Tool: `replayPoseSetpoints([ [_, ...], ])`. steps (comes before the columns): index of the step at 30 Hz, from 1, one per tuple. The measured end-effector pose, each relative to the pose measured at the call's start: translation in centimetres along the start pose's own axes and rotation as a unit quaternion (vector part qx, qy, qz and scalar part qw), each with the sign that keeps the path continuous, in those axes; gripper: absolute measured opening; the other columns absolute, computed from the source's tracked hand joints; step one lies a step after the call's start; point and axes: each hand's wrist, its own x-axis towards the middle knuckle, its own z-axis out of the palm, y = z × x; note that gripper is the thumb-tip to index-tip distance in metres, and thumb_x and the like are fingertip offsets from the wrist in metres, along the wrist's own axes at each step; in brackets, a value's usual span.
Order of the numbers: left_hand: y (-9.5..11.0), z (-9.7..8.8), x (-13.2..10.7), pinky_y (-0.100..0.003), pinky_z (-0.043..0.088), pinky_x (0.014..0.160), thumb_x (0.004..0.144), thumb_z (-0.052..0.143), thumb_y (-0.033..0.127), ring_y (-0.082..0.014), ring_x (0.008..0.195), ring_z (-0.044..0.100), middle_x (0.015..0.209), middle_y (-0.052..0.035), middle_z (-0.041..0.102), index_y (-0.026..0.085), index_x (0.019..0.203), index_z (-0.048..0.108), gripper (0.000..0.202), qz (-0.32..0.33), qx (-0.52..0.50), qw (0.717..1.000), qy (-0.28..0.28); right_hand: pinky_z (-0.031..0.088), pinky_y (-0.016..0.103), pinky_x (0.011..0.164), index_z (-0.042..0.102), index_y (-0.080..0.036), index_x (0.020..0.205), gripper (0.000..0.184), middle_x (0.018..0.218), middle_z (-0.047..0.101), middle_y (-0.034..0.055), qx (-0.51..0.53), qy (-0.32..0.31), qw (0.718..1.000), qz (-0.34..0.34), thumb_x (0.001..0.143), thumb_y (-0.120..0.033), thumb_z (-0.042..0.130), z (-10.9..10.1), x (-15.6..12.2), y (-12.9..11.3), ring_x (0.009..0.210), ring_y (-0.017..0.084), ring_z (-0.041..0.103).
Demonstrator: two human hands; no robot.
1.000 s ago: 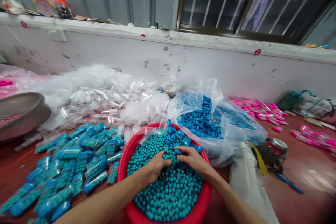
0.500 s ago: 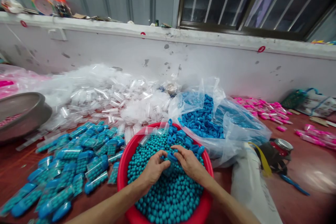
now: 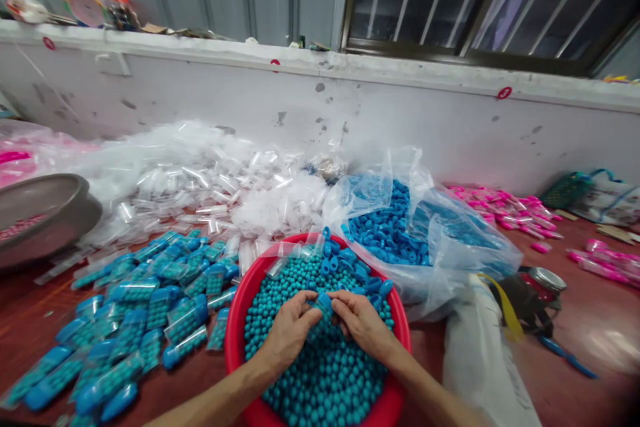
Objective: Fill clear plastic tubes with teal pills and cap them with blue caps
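Partly hidden: the blue-capped clear tube, its lower end hard to make out between the fingers and against the turquoise beads.
Cut off: the grey-brown basin by the left edge, and the near side of the red tub by the bottom edge.
Red tub: holds the turquoise beads, with loose blue caps at its far right.
Plastic bag: the clear bag, far right of the tub, gapes around more blue caps.
Basin: pink beads inside.
Tube: above the beads, between both hands.
Left hand: thumb and fingertips narrow, pinching the tube's left side.
Right hand: thumb and forefinger press its blue cap; the other fingers curl under.
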Motion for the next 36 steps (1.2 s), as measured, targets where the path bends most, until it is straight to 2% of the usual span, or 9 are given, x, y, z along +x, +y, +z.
replayPoseSetpoints([
  [4, 0.1, 0.2, -0.2, -0.019, 0.036, 0.037, 0.072, 0.05, 0.042, -0.0102, 0.047, 0.051, 0.073, -0.0004, 0.057, 0.015, 0.106, 0.046, 0.044, -0.053, -0.061, 0.997, -0.007, 0.038, 0.022, 0.057, 0.064, -0.019, 0.085, 0.03, 0.062, 0.054, -0.0019, -0.055, 0.037, 0.997, -0.046, 0.089, -0.032, 0.036, 0.2, -0.2, -1.2, 0.056, 0.011, 0.048],
  [9, 0.3, 0.6, -0.6, -0.017, 0.038, 0.035, 0.069, 0.056, 0.04, -0.0101, 0.053, 0.049, 0.073, -0.0002, 0.056, 0.015, 0.107, 0.05, 0.046, -0.04, -0.084, 0.995, 0.014, 0.037, 0.023, 0.058, 0.063, -0.018, 0.079, 0.031, 0.061, 0.053, -0.0017, -0.059, 0.026, 0.996, -0.066, 0.088, -0.032, 0.038, 0.1, 0.1, -1.6, 0.058, 0.012, 0.048],
  [15, 0.5, 0.9, -1.1, -0.017, 0.04, 0.036, 0.069, 0.057, 0.032, -0.012, 0.061, 0.051, 0.083, -0.0015, 0.054, 0.016, 0.117, 0.04, 0.054, -0.023, -0.056, 0.998, 0.0, 0.031, 0.019, 0.039, 0.059, -0.016, 0.071, 0.041, 0.054, 0.048, -0.0034, 0.047, -0.013, 0.998, 0.034, 0.087, -0.044, 0.033, 0.3, 0.0, -0.9, 0.039, 0.008, 0.038],
  [20, 1.0, 0.8, -1.3, -0.016, 0.034, 0.03, 0.073, 0.048, 0.029, -0.006, 0.043, 0.039, 0.072, 0.0025, 0.048, 0.017, 0.105, 0.042, 0.034, 0.002, -0.023, 1.0, 0.0, 0.036, 0.022, 0.059, 0.058, -0.019, 0.075, 0.033, 0.065, 0.053, -0.0012, -0.078, 0.004, 0.993, -0.088, 0.089, -0.035, 0.034, 0.0, -0.8, -2.2, 0.06, 0.012, 0.047],
  [25, 1.5, 0.6, -1.5, -0.018, 0.035, 0.033, 0.071, 0.051, 0.027, -0.0067, 0.043, 0.042, 0.078, 0.001, 0.05, 0.019, 0.113, 0.037, 0.046, -0.014, -0.024, 0.999, -0.016, 0.034, 0.021, 0.054, 0.055, -0.018, 0.067, 0.036, 0.059, 0.049, -0.0027, -0.061, 0.028, 0.996, -0.058, 0.09, -0.034, 0.032, 0.4, -0.6, -2.2, 0.055, 0.011, 0.044],
  [28, 1.5, 0.6, -1.6, -0.018, 0.034, 0.034, 0.069, 0.05, 0.021, -0.0067, 0.042, 0.041, 0.075, 0.0016, 0.051, 0.018, 0.113, 0.038, 0.046, -0.019, 0.003, 1.0, -0.014, 0.034, 0.022, 0.055, 0.057, -0.019, 0.071, 0.034, 0.062, 0.051, -0.0022, -0.078, 0.031, 0.994, -0.07, 0.09, -0.032, 0.032, 0.7, -0.6, -2.1, 0.057, 0.012, 0.044],
  [31, 1.5, 0.6, -1.6, -0.02, 0.038, 0.042, 0.069, 0.05, 0.019, -0.0082, 0.048, 0.044, 0.078, 0.0013, 0.053, 0.019, 0.104, 0.045, 0.036, 0.0, 0.038, 0.999, 0.019, 0.037, 0.023, 0.061, 0.058, -0.02, 0.079, 0.032, 0.068, 0.055, -0.0004, -0.08, -0.008, 0.992, -0.101, 0.091, -0.03, 0.031, 0.6, -0.8, -2.3, 0.063, 0.013, 0.049],
  [34, 1.4, 0.6, -1.6, -0.023, 0.042, 0.065, 0.068, 0.052, 0.017, -0.0144, 0.071, 0.052, 0.077, 0.0002, 0.055, 0.018, 0.087, 0.052, 0.02, 0.086, 0.078, 0.991, 0.064, 0.039, 0.025, 0.066, 0.059, -0.021, 0.089, 0.028, 0.074, 0.058, 0.0016, -0.089, -0.038, 0.989, -0.115, 0.09, -0.028, 0.032, 0.1, -1.1, -2.5, 0.07, 0.015, 0.052],
  [36, 1.2, 0.7, -1.5, -0.024, 0.042, 0.067, 0.068, 0.053, 0.017, -0.0152, 0.073, 0.052, 0.075, 0.0004, 0.055, 0.019, 0.083, 0.051, 0.015, 0.103, 0.078, 0.989, 0.07, 0.039, 0.026, 0.068, 0.06, -0.021, 0.092, 0.026, 0.076, 0.058, 0.0021, -0.097, -0.051, 0.987, -0.118, 0.089, -0.026, 0.034, -0.3, -1.1, -2.3, 0.071, 0.015, 0.052],
])
